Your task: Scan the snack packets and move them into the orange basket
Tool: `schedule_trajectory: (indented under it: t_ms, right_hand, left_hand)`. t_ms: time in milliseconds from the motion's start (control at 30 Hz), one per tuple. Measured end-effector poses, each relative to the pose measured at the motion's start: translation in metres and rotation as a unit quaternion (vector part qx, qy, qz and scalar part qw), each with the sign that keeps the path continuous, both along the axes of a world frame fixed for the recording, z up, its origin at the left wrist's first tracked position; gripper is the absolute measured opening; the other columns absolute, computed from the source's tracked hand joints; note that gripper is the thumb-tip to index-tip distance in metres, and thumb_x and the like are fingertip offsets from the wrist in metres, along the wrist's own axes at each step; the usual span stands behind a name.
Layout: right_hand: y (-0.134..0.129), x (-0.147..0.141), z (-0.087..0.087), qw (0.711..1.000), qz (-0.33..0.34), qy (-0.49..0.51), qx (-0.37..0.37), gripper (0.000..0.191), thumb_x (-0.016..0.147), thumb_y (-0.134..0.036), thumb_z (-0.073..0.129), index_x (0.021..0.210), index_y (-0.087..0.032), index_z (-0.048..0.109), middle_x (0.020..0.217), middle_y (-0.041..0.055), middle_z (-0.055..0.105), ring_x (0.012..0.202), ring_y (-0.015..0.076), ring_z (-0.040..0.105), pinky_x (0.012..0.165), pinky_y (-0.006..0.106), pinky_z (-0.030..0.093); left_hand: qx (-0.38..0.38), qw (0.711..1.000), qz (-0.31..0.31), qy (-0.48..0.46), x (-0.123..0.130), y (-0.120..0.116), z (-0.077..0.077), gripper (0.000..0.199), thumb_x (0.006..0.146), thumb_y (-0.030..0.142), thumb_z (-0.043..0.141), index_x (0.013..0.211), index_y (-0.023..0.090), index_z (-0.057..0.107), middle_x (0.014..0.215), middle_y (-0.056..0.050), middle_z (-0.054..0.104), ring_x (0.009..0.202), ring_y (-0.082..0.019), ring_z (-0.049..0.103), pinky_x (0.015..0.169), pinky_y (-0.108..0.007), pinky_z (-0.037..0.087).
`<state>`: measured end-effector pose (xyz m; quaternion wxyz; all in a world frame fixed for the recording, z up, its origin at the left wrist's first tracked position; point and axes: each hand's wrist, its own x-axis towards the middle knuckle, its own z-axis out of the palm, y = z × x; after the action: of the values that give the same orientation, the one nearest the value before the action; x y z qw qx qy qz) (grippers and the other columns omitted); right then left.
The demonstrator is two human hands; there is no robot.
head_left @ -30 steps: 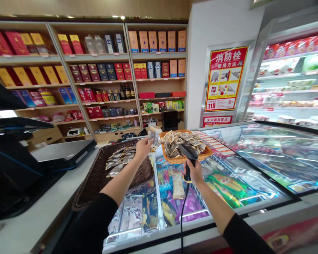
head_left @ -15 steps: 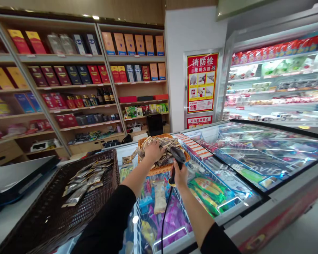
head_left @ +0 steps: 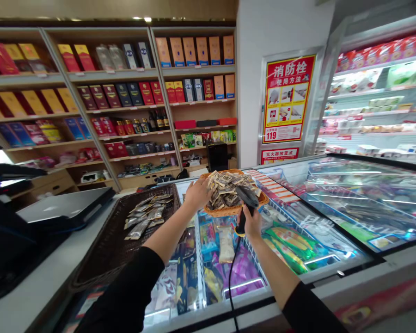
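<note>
An orange woven basket [head_left: 222, 212] heaped with small brown-and-cream packets [head_left: 225, 185] stands on the glass top of a chest freezer. My left hand [head_left: 198, 194] is closed over the basket's left rim, thumb on the packet side; its other fingers are partly hidden. My right hand [head_left: 251, 222] is wrapped round the handle of a black handheld barcode scanner [head_left: 247, 198]. The scanner's head hangs over the basket's right front part, and its cable runs down towards me. Left of the basket, a dark brown woven tray [head_left: 107, 247] holds several flat silvery-brown packets [head_left: 147, 215].
Under the freezer glass lie bagged foods in wire baskets [head_left: 201, 277]. A grey flat-topped device [head_left: 65, 206] stands on the left counter [head_left: 45, 268]. Boxed goods fill wall shelves [head_left: 125, 111]; a red poster [head_left: 287, 99] hangs beside a lit fridge [head_left: 377, 106].
My left hand has moved from on top of the packets to the basket's left rim. The scanner stays over the basket's right side. My view has turned left.
</note>
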<state>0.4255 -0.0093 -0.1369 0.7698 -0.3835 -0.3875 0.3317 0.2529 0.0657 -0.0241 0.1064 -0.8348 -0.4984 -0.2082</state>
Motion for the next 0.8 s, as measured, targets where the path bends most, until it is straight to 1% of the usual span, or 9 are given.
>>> schedule_trajectory:
  t_ms: [133, 233, 333, 433, 533, 600, 667, 733, 800]
  right_hand:
    - [-0.006, -0.044, 0.005, 0.995, 0.097, 0.024, -0.012, 0.039, 0.074, -0.055, 0.063, 0.088, -0.019, 0.057, 0.05, -0.0054, 0.054, 0.032, 0.0119, 0.046, 0.033, 0.025, 0.035]
    - [-0.005, -0.084, 0.003, 0.986, 0.165, 0.02, -0.032, 0.038, 0.073, -0.055, 0.064, 0.081, -0.019, 0.055, 0.049, -0.005, 0.054, 0.032, 0.0113, 0.046, 0.032, 0.024, 0.036]
    - [-0.004, -0.117, -0.002, 0.979, 0.194, 0.038, -0.051, 0.039, 0.071, -0.056, 0.065, 0.078, -0.019, 0.054, 0.048, -0.0055, 0.053, 0.031, 0.0106, 0.045, 0.031, 0.023, 0.036]
    - [-0.006, -0.133, -0.009, 0.973, 0.211, 0.059, -0.079, 0.043, 0.067, -0.058, 0.068, 0.081, -0.019, 0.054, 0.048, -0.0058, 0.054, 0.031, 0.0108, 0.045, 0.03, 0.022, 0.036]
    - [-0.009, -0.133, -0.012, 0.973, 0.201, 0.064, -0.095, 0.045, 0.065, -0.059, 0.069, 0.079, -0.02, 0.053, 0.047, -0.0057, 0.054, 0.031, 0.0111, 0.045, 0.03, 0.022, 0.036]
    - [-0.012, -0.128, -0.011, 0.974, 0.19, 0.067, -0.099, 0.045, 0.065, -0.06, 0.069, 0.079, -0.02, 0.052, 0.046, -0.0059, 0.053, 0.031, 0.0111, 0.045, 0.03, 0.022, 0.036]
    - [-0.014, -0.125, -0.01, 0.975, 0.185, 0.067, -0.1, 0.046, 0.065, -0.06, 0.068, 0.079, -0.02, 0.052, 0.046, -0.0058, 0.053, 0.031, 0.0111, 0.046, 0.03, 0.022, 0.036]
    - [-0.016, -0.124, -0.008, 0.976, 0.186, 0.059, -0.099, 0.046, 0.065, -0.06, 0.069, 0.08, -0.02, 0.052, 0.047, -0.0054, 0.054, 0.032, 0.0112, 0.046, 0.03, 0.021, 0.035]
    - [-0.018, -0.124, -0.007, 0.976, 0.189, 0.047, -0.099, 0.046, 0.065, -0.059, 0.069, 0.081, -0.019, 0.052, 0.048, -0.0054, 0.054, 0.031, 0.0113, 0.046, 0.029, 0.022, 0.035]
  left_hand:
    - [-0.032, 0.993, 0.112, -0.004, -0.088, -0.002, -0.013, 0.048, 0.091, 0.042, 0.043, 0.131, 0.018, 0.05, 0.134, -0.013, 0.054, 0.122, -0.027, 0.051, 0.102, -0.035, 0.036]
    - [-0.083, 0.975, 0.207, -0.009, -0.149, 0.002, -0.035, 0.043, 0.088, 0.032, 0.049, 0.126, 0.014, 0.054, 0.125, -0.016, 0.06, 0.116, -0.027, 0.056, 0.094, -0.033, 0.042]
    - [-0.155, 0.951, 0.264, -0.039, -0.19, 0.01, -0.058, 0.034, 0.089, 0.03, 0.048, 0.116, 0.014, 0.061, 0.117, -0.015, 0.065, 0.11, -0.026, 0.06, 0.09, -0.031, 0.044]
    - [-0.187, 0.928, 0.301, -0.114, -0.206, 0.02, -0.074, 0.032, 0.088, 0.034, 0.051, 0.111, 0.015, 0.064, 0.113, -0.015, 0.068, 0.108, -0.025, 0.062, 0.088, -0.03, 0.045]
    - [-0.192, 0.909, 0.335, -0.16, -0.205, 0.028, -0.08, 0.045, 0.076, 0.042, 0.066, 0.11, 0.012, 0.062, 0.117, -0.02, 0.065, 0.109, -0.03, 0.061, 0.086, -0.033, 0.046]
    - [-0.208, 0.901, 0.336, -0.179, -0.201, 0.032, -0.081, 0.048, 0.067, 0.044, 0.074, 0.101, 0.011, 0.063, 0.116, -0.023, 0.064, 0.11, -0.034, 0.059, 0.086, -0.037, 0.046]
    - [-0.237, 0.891, 0.321, -0.218, -0.2, 0.034, -0.082, 0.038, 0.06, 0.04, 0.079, 0.082, 0.013, 0.065, 0.104, -0.021, 0.069, 0.107, -0.036, 0.06, 0.087, -0.039, 0.045]
    - [-0.267, 0.875, 0.298, -0.274, -0.2, 0.034, -0.083, 0.027, 0.055, 0.032, 0.081, 0.064, 0.016, 0.061, 0.084, -0.013, 0.071, 0.101, -0.035, 0.062, 0.087, -0.041, 0.045]
    - [-0.279, 0.859, 0.275, -0.33, -0.2, 0.033, -0.084, 0.023, 0.054, 0.024, 0.079, 0.057, 0.019, 0.057, 0.069, -0.006, 0.068, 0.093, -0.031, 0.065, 0.085, -0.04, 0.047]
